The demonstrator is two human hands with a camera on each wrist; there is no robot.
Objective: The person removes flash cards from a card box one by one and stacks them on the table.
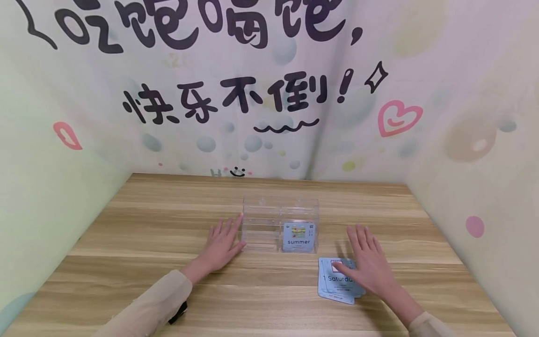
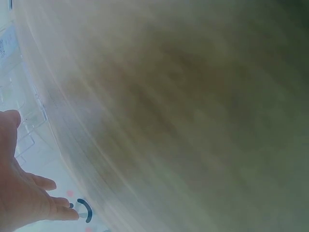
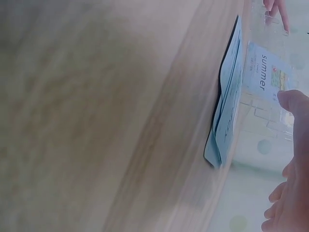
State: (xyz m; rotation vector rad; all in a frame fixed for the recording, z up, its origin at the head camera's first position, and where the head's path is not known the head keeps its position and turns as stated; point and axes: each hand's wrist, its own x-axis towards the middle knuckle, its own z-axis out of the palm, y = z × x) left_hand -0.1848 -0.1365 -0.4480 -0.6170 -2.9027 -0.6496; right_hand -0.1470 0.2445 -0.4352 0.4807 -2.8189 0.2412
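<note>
A clear plastic rack [image 1: 261, 234] with several compartments stands at the middle of the table. In its lower right compartment sits a blue card reading "summer" [image 1: 298, 237]. My left hand [image 1: 221, 248] has its fingers straight, with fingertips right at the rack's left side. To the right of the rack, my right hand [image 1: 368, 262] is spread with straight fingers, its thumb over a small stack of blue cards [image 1: 337, 288]. The top card of that stack reads "Saturday", its end partly hidden by the hand. In the right wrist view the stacked cards [image 3: 227, 106] lie fanned slightly apart.
The wood-grain table [image 1: 252, 299] meets a printed fabric wall [image 1: 210, 150] at the back, with more walls at left and right. A small black object [image 1: 178, 312] shows beside the left sleeve [image 1: 156, 304].
</note>
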